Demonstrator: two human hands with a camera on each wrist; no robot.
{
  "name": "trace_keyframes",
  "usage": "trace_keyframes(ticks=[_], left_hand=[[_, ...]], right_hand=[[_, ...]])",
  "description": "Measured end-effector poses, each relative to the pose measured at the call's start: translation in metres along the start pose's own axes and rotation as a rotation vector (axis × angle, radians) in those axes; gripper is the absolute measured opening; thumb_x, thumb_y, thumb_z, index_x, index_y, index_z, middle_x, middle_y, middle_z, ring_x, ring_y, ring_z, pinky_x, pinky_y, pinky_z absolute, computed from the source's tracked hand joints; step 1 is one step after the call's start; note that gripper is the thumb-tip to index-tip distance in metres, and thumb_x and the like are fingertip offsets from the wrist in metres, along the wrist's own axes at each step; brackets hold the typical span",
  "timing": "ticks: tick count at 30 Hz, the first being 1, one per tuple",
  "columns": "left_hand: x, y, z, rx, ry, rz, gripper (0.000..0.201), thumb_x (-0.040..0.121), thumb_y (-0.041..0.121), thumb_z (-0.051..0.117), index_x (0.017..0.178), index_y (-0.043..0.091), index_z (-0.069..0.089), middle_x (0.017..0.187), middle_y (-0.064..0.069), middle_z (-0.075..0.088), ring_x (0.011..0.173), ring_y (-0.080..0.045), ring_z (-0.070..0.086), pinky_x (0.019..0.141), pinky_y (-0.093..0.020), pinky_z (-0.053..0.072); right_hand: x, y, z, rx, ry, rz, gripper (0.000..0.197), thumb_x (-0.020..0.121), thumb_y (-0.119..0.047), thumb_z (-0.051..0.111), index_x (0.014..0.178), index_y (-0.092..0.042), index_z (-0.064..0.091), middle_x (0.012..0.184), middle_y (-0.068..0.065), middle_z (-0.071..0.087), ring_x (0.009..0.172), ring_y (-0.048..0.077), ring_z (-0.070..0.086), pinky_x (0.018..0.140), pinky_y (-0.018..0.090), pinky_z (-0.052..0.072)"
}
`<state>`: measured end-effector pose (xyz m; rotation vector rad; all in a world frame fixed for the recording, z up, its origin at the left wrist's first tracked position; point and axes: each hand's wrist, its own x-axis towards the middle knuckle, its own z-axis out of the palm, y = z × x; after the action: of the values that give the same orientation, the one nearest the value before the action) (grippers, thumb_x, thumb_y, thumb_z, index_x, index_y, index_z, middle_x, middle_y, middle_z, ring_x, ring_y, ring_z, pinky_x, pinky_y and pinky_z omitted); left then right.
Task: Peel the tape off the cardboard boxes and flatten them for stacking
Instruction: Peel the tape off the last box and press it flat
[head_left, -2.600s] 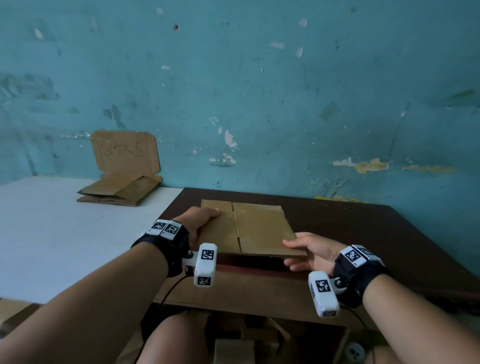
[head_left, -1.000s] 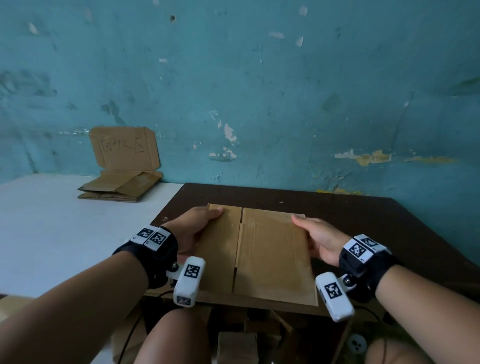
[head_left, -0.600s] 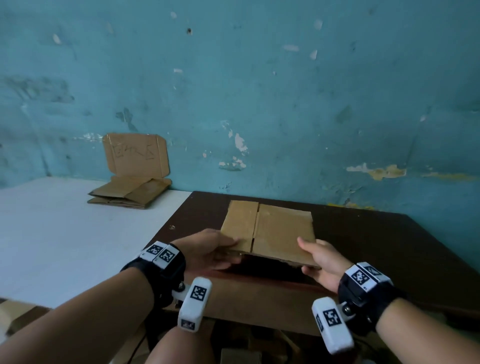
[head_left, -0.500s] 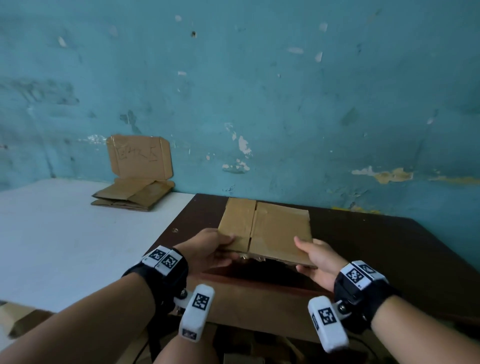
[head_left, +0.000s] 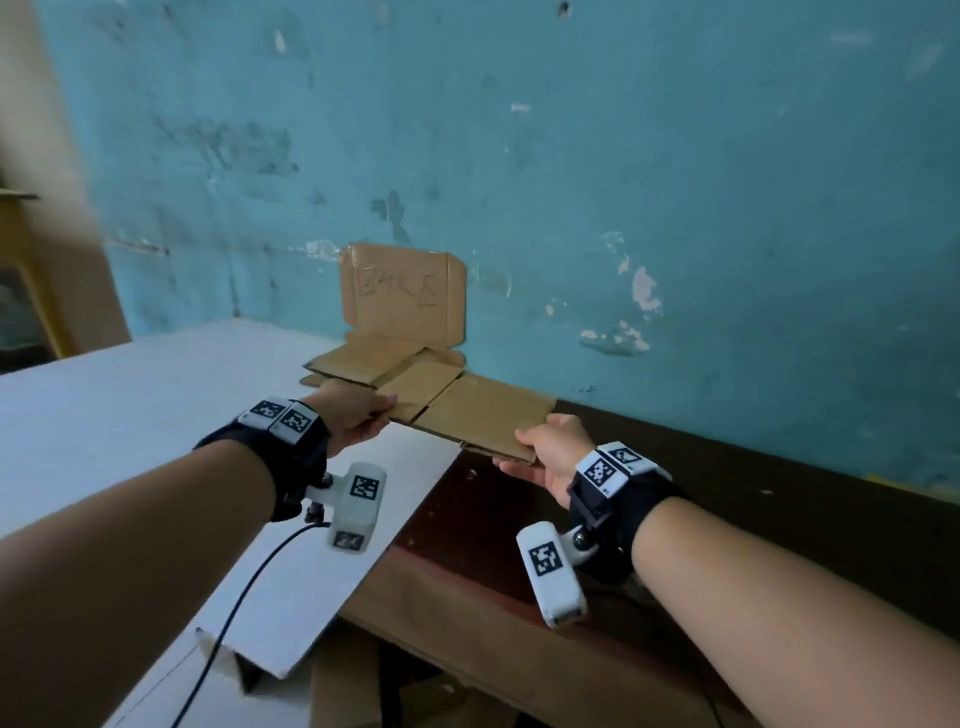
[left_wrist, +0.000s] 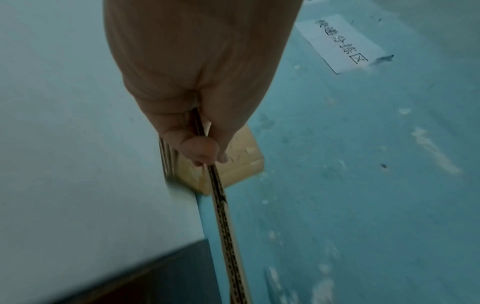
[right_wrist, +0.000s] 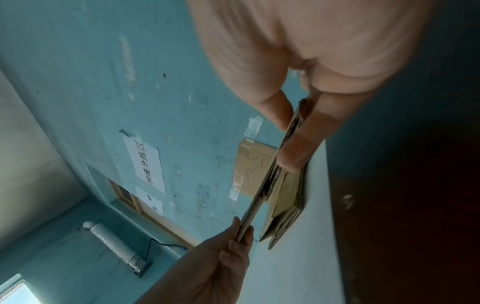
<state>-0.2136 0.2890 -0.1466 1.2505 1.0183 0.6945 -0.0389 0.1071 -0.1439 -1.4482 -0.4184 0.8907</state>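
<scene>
Fingers (head_left: 382, 410) of two hands pinch one flattened box (head_left: 470, 415) (edgewise).

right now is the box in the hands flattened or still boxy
Flattened: the cardboard box shows as a thin slab edge-on in both wrist views, pinched by the left hand and right hand.

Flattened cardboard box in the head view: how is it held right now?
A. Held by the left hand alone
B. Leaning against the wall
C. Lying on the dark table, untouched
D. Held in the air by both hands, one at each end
D: the left hand and the right hand each pinch an end of the flattened cardboard box, clear of the surfaces.
</scene>
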Motion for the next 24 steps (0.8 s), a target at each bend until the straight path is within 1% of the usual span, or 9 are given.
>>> trace_keyframes(ticks=[3,6,9,11,13,15,18,20,24], left_hand=[[0.045,0.006,-0.036,-0.068,0.072,-0.001,0.013,0.097,0.001,0.065,0.097,0.01,0.055,0.079,-0.004,0.054,0.062,-0.01,0.054,0.044,-0.013,0.051],[0.09,0.013,-0.063,-0.088,0.157,0.006,0.012,0.096,0.001,0.067,0.103,0.002,0.057,0.081,-0.007,0.057,0.064,-0.014,0.057,0.044,-0.016,0.053],[0.129,0.019,-0.082,-0.065,0.201,0.012,0.015,0.094,0.004,0.071,0.104,-0.003,0.061,0.078,-0.009,0.063,0.056,-0.013,0.067,0.049,-0.017,0.056],[0.157,0.017,-0.091,-0.071,0.224,0.002,0.022,0.093,0.005,0.073,0.109,-0.007,0.064,0.081,-0.012,0.069,0.064,-0.015,0.072,0.067,-0.022,0.062],[0.177,0.014,-0.094,-0.064,0.239,0.025,0.027,0.094,0.006,0.072,0.114,-0.009,0.064,0.087,-0.011,0.07,0.079,-0.018,0.074,0.087,-0.025,0.058],[0.193,0.01,-0.095,-0.09,0.242,0.033,0.024,0.095,0.008,0.071,0.111,-0.008,0.065,0.1,-0.01,0.069,0.092,-0.021,0.07,0.095,-0.026,0.053],[0.213,0.001,-0.094,0.091,0.255,0.065,0.036,0.088,-0.004,0.072,0.122,-0.009,0.062,0.119,-0.017,0.068,0.092,-0.019,0.067,0.076,-0.021,0.06],[0.22,0.0,-0.091,0.204,0.252,0.04,0.045,0.089,-0.003,0.071,0.131,-0.012,0.057,0.114,-0.016,0.064,0.089,-0.019,0.064,0.061,-0.015,0.056],[0.22,0.0,-0.089,0.486,0.314,0.012,0.048,0.083,0.012,0.08,0.121,-0.011,0.061,0.098,-0.016,0.064,0.097,-0.033,0.066,0.073,-0.033,0.046]], right_hand=[[0.045,-0.006,0.052,-0.014,-0.033,0.02,0.053,0.099,0.007,0.054,0.145,-0.009,0.035,0.14,0.026,0.048,0.098,0.041,0.063,0.034,0.026,0.051],[0.093,-0.015,0.097,-0.076,-0.061,0.01,0.051,0.098,0.009,0.055,0.142,-0.011,0.042,0.132,0.019,0.052,0.089,0.034,0.063,0.035,0.024,0.05],[0.129,-0.022,0.126,-0.187,-0.092,0.02,0.019,0.097,0.013,0.053,0.099,-0.006,0.053,0.096,0.011,0.049,0.072,0.022,0.054,0.041,0.026,0.055],[0.152,-0.023,0.141,-0.262,-0.09,0.065,0.018,0.099,0.007,0.054,0.089,-0.008,0.05,0.098,0.01,0.046,0.076,0.022,0.05,0.057,0.028,0.058],[0.168,-0.025,0.149,-0.362,-0.12,0.105,0.012,0.1,-0.006,0.058,0.111,-0.009,0.055,0.123,0.011,0.049,0.09,0.025,0.054,0.065,0.03,0.057],[0.185,-0.021,0.155,-0.465,-0.131,0.129,0.038,0.097,-0.019,0.063,0.134,-0.014,0.052,0.142,0.011,0.05,0.112,0.028,0.057,0.058,0.031,0.052],[0.198,-0.014,0.159,-0.575,-0.143,0.125,0.055,0.095,-0.03,0.066,0.143,-0.015,0.046,0.147,0.01,0.045,0.125,0.025,0.049,0.069,0.033,0.047],[0.204,-0.009,0.163,-0.611,-0.171,0.136,0.065,0.094,-0.034,0.066,0.151,-0.015,0.039,0.155,0.01,0.039,0.133,0.026,0.044,0.083,0.036,0.046],[0.21,0.0,0.172,-0.695,-0.186,0.131,0.069,0.096,-0.038,0.064,0.153,-0.013,0.037,0.161,0.008,0.034,0.138,0.03,0.042,0.108,0.043,0.044]])
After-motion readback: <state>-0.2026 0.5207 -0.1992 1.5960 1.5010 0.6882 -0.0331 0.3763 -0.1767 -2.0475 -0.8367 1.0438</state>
